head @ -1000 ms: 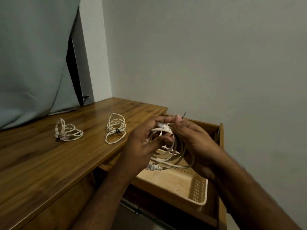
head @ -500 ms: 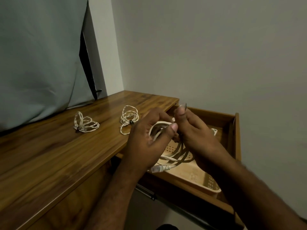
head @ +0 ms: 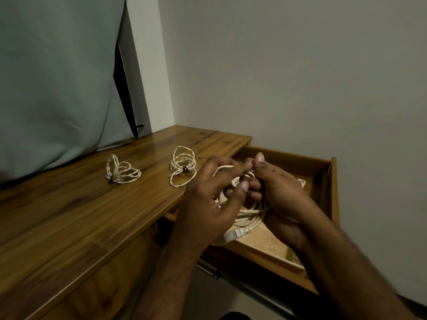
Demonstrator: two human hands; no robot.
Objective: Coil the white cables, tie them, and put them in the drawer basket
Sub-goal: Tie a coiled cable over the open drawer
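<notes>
A coiled white cable (head: 250,214) hangs between both hands above the open drawer (head: 323,181). My left hand (head: 208,204) grips the coil from the left, thumb across its loops. My right hand (head: 277,188) pinches the top of the coil with thumb and fingertips. A clear plug (head: 232,235) on the cable's end sticks out below my left hand. The cream plastic basket (head: 275,247) sits inside the drawer, under the coil. Two tied white cable bundles lie on the wooden table: one (head: 183,166) near the drawer, the other (head: 121,169) further left.
The wooden table top (head: 69,215) stretches left and toward me. A grey curtain (head: 57,77) hangs behind it, and a plain wall stands behind the drawer. The drawer's metal slide rail (head: 208,269) runs below its front edge.
The view has swung left and up a little. Both hands stay on the coil; my right fingertips have shifted at its top and the hanging plug has swung lower.
</notes>
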